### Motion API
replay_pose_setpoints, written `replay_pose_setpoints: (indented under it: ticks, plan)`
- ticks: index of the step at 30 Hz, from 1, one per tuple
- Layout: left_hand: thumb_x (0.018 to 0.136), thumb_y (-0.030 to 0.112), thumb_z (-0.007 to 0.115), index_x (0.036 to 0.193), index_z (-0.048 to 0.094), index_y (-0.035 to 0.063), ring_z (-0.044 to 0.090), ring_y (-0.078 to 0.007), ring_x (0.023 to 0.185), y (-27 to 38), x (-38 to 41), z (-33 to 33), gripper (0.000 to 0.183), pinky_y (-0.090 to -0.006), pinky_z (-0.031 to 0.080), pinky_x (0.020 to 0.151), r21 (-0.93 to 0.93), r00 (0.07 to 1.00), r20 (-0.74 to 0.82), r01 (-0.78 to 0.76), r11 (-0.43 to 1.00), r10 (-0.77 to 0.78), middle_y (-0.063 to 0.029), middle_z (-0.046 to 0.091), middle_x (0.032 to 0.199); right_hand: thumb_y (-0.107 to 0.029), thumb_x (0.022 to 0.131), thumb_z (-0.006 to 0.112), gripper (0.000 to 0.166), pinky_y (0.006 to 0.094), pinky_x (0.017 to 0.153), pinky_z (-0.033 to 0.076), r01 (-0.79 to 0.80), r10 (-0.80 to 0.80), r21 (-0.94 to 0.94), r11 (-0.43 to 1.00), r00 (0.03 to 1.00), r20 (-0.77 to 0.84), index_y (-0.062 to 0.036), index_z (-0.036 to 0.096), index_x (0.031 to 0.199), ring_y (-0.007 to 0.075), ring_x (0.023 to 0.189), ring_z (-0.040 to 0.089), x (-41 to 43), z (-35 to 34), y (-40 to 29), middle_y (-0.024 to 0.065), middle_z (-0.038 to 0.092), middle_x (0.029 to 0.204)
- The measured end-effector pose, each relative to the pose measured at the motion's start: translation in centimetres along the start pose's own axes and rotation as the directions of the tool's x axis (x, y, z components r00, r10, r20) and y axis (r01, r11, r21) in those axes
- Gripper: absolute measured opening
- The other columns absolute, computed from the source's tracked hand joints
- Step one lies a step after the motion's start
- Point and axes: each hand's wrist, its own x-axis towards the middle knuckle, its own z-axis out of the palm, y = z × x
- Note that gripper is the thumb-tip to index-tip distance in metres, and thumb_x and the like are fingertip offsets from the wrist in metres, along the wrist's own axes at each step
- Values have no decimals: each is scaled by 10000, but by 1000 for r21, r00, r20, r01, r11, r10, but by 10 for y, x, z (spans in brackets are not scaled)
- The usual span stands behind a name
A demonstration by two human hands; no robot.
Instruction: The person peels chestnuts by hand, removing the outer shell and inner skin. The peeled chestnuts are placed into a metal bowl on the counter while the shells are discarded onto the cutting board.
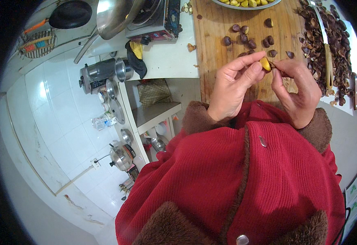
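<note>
Between the thumb and fingers of my left hand [235, 82] is a yellow chestnut kernel [265, 63], partly bared of its dark shell. My right hand [299, 84] pinches a bit of dark brown shell [272, 65] at the kernel's right side. Both hands are over the near part of a wooden board [215, 39]. Just beyond them lie several brown chestnuts [243, 38], some showing yellow flesh. A metal dish [248, 7] of peeled yellow kernels stands at the top edge of the view, partly cut off.
A heap of empty shells [314, 39] covers the right side, with a knife with a light handle [328, 65] lying on it. A second wooden handle [356, 93] is farther right. On the left are a gas stove [154, 27], a metal wok [111, 18] and a dark cloth [137, 59].
</note>
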Motion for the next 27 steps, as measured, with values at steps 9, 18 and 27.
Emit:
replay_pose_setpoints:
  ticks: [9,18,27]
  plan:
    - [807,-73,646,1178,554,-38,616,-152,973,5,1,5,384,-265,504,857,94,997,-4,-76,993,77,-123,636,1072,24,778,654,147,237,646,500,-233,226,232,944,972,57,13,601,914,114,739,611,-5,5,0,65,620,849]
    - [861,-48,578,1219,534,-3,605,-185,1024,1,7,1,364,-275,509,870,-104,996,45,75,992,-71,-134,604,1155,-22,848,642,117,179,652,456,-466,519,430,774,855,-7,7,604,955,37,732,563,-8,6,20,4,609,842]
    - [859,27,614,1138,570,-28,624,-157,885,14,86,-22,288,-260,527,772,185,989,-17,-142,972,148,-114,643,984,-73,856,638,119,250,640,496,-347,338,-226,910,938,-76,-6,621,954,135,695,614,10,-23,69,68,650,835]
